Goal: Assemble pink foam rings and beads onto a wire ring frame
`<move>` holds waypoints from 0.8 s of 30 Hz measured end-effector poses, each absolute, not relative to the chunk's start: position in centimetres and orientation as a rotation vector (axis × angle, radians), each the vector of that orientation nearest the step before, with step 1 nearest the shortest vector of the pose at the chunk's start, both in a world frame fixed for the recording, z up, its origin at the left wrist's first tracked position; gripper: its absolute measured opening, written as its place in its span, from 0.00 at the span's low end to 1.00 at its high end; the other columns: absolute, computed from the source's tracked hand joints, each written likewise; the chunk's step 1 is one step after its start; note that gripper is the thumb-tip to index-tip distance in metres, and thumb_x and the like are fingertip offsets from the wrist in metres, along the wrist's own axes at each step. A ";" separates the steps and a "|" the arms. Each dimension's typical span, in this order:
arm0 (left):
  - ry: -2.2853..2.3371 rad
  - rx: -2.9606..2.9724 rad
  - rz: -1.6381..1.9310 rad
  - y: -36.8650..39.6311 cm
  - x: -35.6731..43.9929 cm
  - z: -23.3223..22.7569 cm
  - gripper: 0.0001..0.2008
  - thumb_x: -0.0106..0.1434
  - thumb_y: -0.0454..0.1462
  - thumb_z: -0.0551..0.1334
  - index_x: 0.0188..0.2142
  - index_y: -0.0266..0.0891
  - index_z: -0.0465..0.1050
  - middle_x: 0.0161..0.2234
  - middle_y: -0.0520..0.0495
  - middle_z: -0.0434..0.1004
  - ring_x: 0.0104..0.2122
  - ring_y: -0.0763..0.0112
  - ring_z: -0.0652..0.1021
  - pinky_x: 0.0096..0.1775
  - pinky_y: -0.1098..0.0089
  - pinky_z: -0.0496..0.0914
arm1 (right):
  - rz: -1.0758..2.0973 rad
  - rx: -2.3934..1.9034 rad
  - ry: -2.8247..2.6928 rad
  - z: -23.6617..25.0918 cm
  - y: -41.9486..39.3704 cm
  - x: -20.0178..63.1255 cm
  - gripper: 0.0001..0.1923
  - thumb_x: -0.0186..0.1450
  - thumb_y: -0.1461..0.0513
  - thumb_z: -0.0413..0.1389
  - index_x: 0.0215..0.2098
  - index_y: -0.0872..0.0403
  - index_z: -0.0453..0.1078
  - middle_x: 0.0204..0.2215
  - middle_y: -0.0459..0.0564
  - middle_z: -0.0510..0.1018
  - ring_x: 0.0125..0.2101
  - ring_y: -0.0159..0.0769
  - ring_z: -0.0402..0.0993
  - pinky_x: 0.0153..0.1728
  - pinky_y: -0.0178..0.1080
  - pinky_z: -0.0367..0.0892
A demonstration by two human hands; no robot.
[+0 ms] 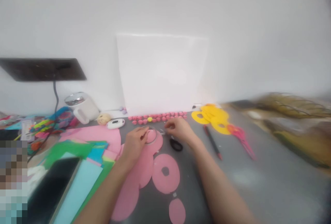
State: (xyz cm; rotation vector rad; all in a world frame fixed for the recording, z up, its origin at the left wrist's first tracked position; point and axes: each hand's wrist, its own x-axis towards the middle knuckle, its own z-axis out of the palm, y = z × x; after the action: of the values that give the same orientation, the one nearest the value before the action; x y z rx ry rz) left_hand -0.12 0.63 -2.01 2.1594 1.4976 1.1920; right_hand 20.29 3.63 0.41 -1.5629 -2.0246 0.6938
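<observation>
Clear tape is what you have in your hands: a see-through tape roll (150,135) sits on the pink paper shape (144,162), just past the middle of the grey table (258,179). Your left hand (134,143) lies on the near left side of the roll, with its fingers curled over the ring and pinning it down on the paper. Your right hand (178,129) is just to the right of the roll, fingertips pinched close together. They look like they pinch the loose end of the tape, but the picture is too blurry to be sure.

It looks like you are at the step of pulling out a strip of tape. For the next move you would need to keep the roll still with your left hand and pull slowly and straight with your right, so the strip does not twist or stick to itself.

Close by your right wrist lies a small black ring (176,145). Nearer to you is a pink paper ring (166,173) with a hole in it. A row of little pink balls (157,117) runs along the wall. To the right are yellow paper rings (213,117), a dark pen (212,142) and pink scissors (241,139). To the left are coloured paper sheets (85,162) and a white mug (82,108).
</observation>
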 end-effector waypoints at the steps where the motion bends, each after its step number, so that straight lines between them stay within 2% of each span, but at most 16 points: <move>1: 1.502 2.143 1.202 0.6 -0.1 -2.0 0.12 0.59 0.37 0.57 0.38 0.39 0.77 0.37 0.45 0.80 0.29 0.69 0.78 0.34 0.69 0.73 | 0.735 -1.476 -2.031 0.4 3.6 20.1 0.07 0.51 0.68 0.56 0.27 0.55 0.74 0.27 0.47 0.79 0.28 0.33 0.73 0.28 0.31 0.63; 4: 1.545 2.027 1.290 0.6 0.0 -1.6 0.11 0.57 0.37 0.58 0.35 0.38 0.78 0.36 0.45 0.80 0.27 0.69 0.78 0.31 0.70 0.73 | 0.871 -1.265 -2.044 0.1 3.1 19.0 0.02 0.51 0.64 0.59 0.24 0.56 0.73 0.23 0.47 0.77 0.26 0.31 0.72 0.27 0.31 0.64; 7: 1.583 1.714 1.333 0.4 0.1 -0.7 0.12 0.55 0.39 0.60 0.36 0.37 0.78 0.34 0.45 0.81 0.20 0.70 0.77 0.23 0.71 0.72 | 0.900 -1.142 -1.983 -0.3 2.7 17.7 0.03 0.50 0.64 0.61 0.23 0.56 0.72 0.23 0.47 0.75 0.26 0.31 0.71 0.28 0.32 0.66; 11: 1.582 1.319 1.283 0.2 0.0 0.4 0.16 0.53 0.41 0.63 0.40 0.35 0.77 0.19 0.49 0.79 0.15 0.67 0.76 0.22 0.68 0.73 | 0.873 -1.030 -1.852 -0.5 2.5 16.7 0.06 0.50 0.62 0.62 0.24 0.56 0.71 0.30 0.48 0.73 0.27 0.31 0.71 0.29 0.34 0.68; 14: 1.582 1.246 1.305 0.2 -0.1 0.6 0.16 0.52 0.40 0.64 0.39 0.35 0.77 0.15 0.51 0.76 0.15 0.65 0.76 0.21 0.67 0.73 | 0.798 -1.039 -1.945 -0.7 2.5 16.5 0.10 0.46 0.62 0.65 0.26 0.56 0.71 0.32 0.48 0.72 0.29 0.32 0.69 0.29 0.35 0.67; 16: 1.597 1.289 1.318 0.2 -0.1 0.4 0.15 0.52 0.40 0.64 0.38 0.35 0.78 0.15 0.52 0.76 0.14 0.67 0.75 0.21 0.68 0.73 | 0.702 -1.065 -2.075 -0.9 2.5 16.5 0.11 0.45 0.65 0.66 0.27 0.55 0.71 0.31 0.47 0.72 0.31 0.33 0.69 0.31 0.35 0.65; 19: 1.597 1.390 1.361 0.2 0.0 0.2 0.14 0.52 0.40 0.64 0.37 0.37 0.78 0.18 0.51 0.78 0.13 0.69 0.75 0.19 0.70 0.72 | 0.576 -1.079 -2.190 -1.1 2.6 16.4 0.07 0.48 0.70 0.62 0.25 0.55 0.71 0.27 0.45 0.73 0.31 0.34 0.68 0.34 0.35 0.62; 24: 1.548 1.415 1.369 0.1 0.1 0.4 0.11 0.50 0.39 0.65 0.34 0.38 0.78 0.30 0.48 0.81 0.16 0.70 0.76 0.14 0.73 0.70 | 0.659 -0.996 -2.081 -0.7 2.5 16.6 0.06 0.52 0.69 0.60 0.29 0.55 0.72 0.29 0.47 0.75 0.32 0.33 0.70 0.35 0.37 0.64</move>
State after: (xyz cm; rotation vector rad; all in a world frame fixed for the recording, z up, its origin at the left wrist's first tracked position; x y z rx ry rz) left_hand 0.14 0.12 0.37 1.4152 1.5483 1.3686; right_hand 16.57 2.48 -0.68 -0.9959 -2.0812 0.6594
